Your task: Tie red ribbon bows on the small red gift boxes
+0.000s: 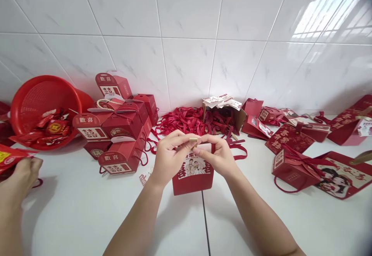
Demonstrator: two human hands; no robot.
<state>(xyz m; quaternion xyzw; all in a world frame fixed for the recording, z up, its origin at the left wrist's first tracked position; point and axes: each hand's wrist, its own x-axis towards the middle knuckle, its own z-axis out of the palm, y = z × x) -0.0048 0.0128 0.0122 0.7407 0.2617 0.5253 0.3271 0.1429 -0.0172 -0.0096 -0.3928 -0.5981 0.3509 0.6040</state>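
Cardboard bag (192, 182), red and flat-fronted, has its top partly hidden behind left hand (169, 156) and right hand (219, 156), both pinching a glossy gold strip (193, 140).

Two bare forearms reach in from the bottom edge, the left forearm (135, 213) slanting up to the right and the right forearm (255, 205) slanting up to the left. They stand wide apart low down and draw together toward the hands. The left hand (173, 153) and right hand (218, 156) face each other, backs partly toward the camera. Each has its thumb and forefinger pinched, and the tips come close together between the hands.
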